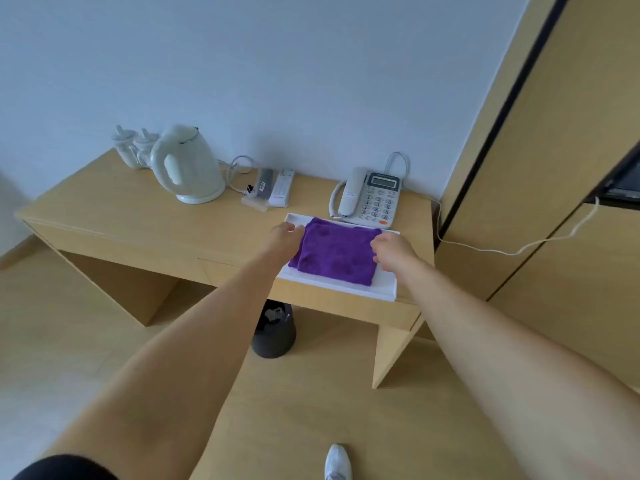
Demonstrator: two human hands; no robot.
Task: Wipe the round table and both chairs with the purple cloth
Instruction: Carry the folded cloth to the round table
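cloth: the purple cloth (335,254) is folded into a fat rectangle and sits in a shallow white tray (346,287) at the front right of the bench (131,216). Looks plush and floppy, so I'd guess light, soft, nothing to break, and it'll droop open once it's lifted.

left hand: the left hand (284,237) is at the cloth's left edge, fingers curled toward it. Honestly can't tell if it's gripping or just touching.

right hand: the right hand (393,250) is on the right edge, fingers bent down onto the fabric. Same deal, contact looks likely but a real pinch isn't clear.

where to grab: I'd pinch through all the folded layers at the two side edges, otherwise only the top layer comes up and the rest trails.

tray: it looks light and its near rim hangs right at the bench's front edge, so dragging the cloth could pull it off. Lift straight up.

neighbours: the phone (372,197) is just behind the tray, two remotes (273,188) and a kettle (187,166) further left. Not in the way of an upward lift.

open room: bare floor on the near side, a dark bin (273,336) under the bench, a wardrobe (554,168) close on the right. Backing out toward the camera looks easiest.

table and chairs: not in view.
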